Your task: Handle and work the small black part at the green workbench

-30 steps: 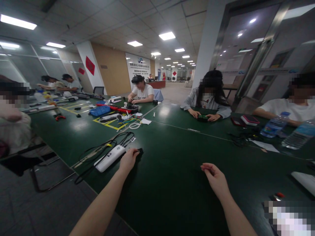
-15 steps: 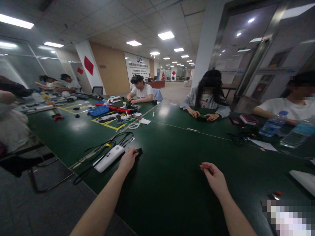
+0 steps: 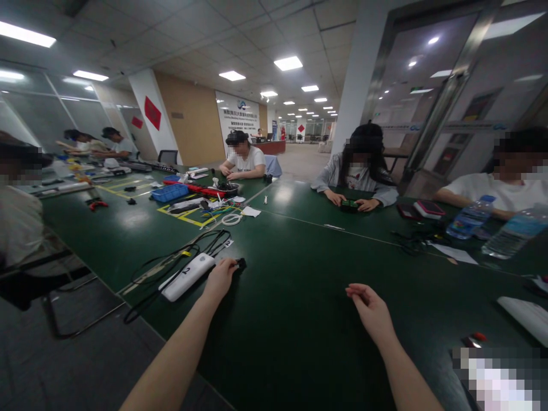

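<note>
My left hand [image 3: 220, 279] is closed, its thumb and fingertips pinching a small black blocky piece [image 3: 242, 264] at the table surface. The fingers hide part of this piece, and its kind cannot be made out. Just left of that hand lies a white power strip [image 3: 188, 277] marked with a 2, its black cable [image 3: 165, 260] looped beside and behind it. My right hand [image 3: 371, 310] hovers over the green table [image 3: 291, 319], apart from any object. Its fingers are curled and drawn together with the thumb, and nothing shows in them.
A blue basket [image 3: 169, 193], coiled white cable [image 3: 232, 219] and loose wires lie farther back. Water bottles [image 3: 470, 217], a white paper [image 3: 454, 253] and a black cable [image 3: 409, 244] are at the right. Several people sit around the table; one person's hands [image 3: 368, 204] hold a dark device.
The view has shifted slightly. Both my hands keep nearly the same place and pose, the left one still on the black piece. The person at the far left has moved their head into view.
</note>
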